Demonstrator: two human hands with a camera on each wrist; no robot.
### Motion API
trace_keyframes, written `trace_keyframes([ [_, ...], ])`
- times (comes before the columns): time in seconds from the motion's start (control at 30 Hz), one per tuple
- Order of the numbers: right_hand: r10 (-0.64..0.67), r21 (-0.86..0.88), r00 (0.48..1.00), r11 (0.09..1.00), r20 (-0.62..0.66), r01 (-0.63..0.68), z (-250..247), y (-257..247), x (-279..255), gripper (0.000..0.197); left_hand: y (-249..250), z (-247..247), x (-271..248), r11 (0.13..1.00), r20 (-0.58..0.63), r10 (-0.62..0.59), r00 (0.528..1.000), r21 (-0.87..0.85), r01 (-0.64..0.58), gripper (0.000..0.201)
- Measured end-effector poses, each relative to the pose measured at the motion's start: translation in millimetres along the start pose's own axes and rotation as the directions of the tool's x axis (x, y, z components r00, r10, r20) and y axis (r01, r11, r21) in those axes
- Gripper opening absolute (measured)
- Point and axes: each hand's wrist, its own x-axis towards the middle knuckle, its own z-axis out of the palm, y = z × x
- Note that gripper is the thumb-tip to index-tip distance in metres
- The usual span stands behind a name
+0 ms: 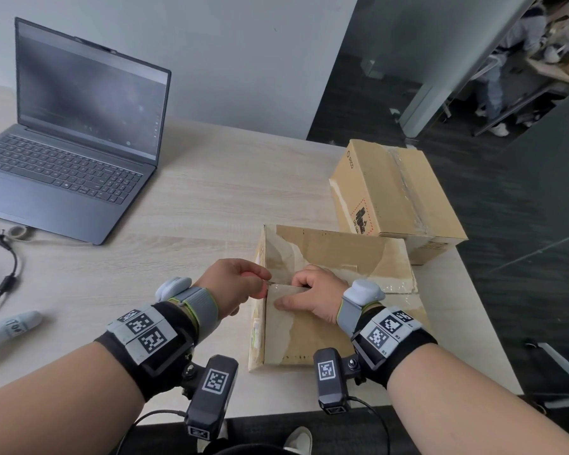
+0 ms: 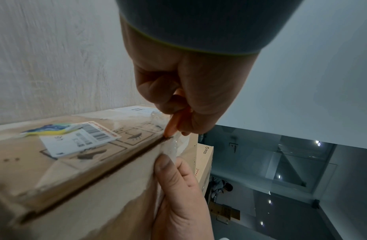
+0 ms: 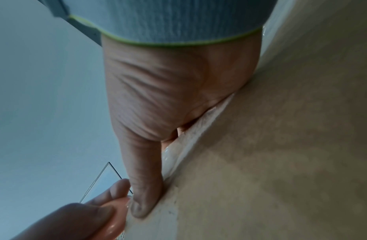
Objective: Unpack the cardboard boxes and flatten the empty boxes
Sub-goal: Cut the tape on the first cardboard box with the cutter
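A worn cardboard box (image 1: 309, 336) lies near the table's front edge, with clear tape (image 2: 172, 146) across its top seam and a shipping label (image 2: 79, 138) on its left side. My left hand (image 1: 240, 284) grips a small orange cutter (image 2: 172, 125). The cutter's tip touches the taped seam at the box's left edge. My right hand (image 1: 316, 293) holds the near top flap: its thumb (image 3: 145, 194) presses on the cardboard and its fingers curl over the flap's edge into the gap. The fingertips there are hidden.
A second, taped box (image 1: 395, 195) stands just behind, at the table's right edge. An open laptop (image 1: 73, 133) sits at the back left, with a cable (image 1: 7, 267) and a white controller (image 1: 10, 326) on the left. The wooden table (image 1: 194, 198) ends close to the right of both boxes.
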Motion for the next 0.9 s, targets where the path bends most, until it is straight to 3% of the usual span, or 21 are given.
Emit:
trace_keyframes([
  [0.2, -0.017, -0.024, 1.0, 1.0, -0.021, 0.017, 1, 2, -4, 0.04, -6, -17, -7, 0.988, 0.035, -0.074, 0.997, -0.134, 0.078, 0.024],
  [0.33, -0.047, -0.05, 0.994, 0.998, -0.101, 0.043, -2, 3, -6, 0.01, -1, -31, -3, 0.944, -0.036, -0.081, 0.996, -0.324, 0.065, 0.028],
  [0.43, -0.093, -0.204, 0.986, 0.977, -0.14, 0.063, -12, -3, -3, 0.027, 1, -33, 1, 0.932, -0.068, -0.079, 0.995, -0.358, 0.05, 0.031],
  [0.57, -0.181, -0.57, 0.982, 0.813, -0.049, 0.122, -22, -24, 6, 0.055, -1, -28, 6, 0.931, -0.089, -0.092, 0.992, -0.362, 0.054, 0.032],
  [0.77, -0.085, -0.699, 0.991, 0.703, 0.099, 0.13, -27, -36, 21, 0.09, -6, -24, 6, 0.924, -0.091, -0.103, 0.99, -0.378, 0.061, 0.03],
  [0.9, -0.063, -0.745, 0.98, 0.641, 0.19, 0.186, -32, -47, 29, 0.097, -9, -23, 7, 0.922, -0.104, -0.111, 0.988, -0.381, 0.063, 0.031],
])
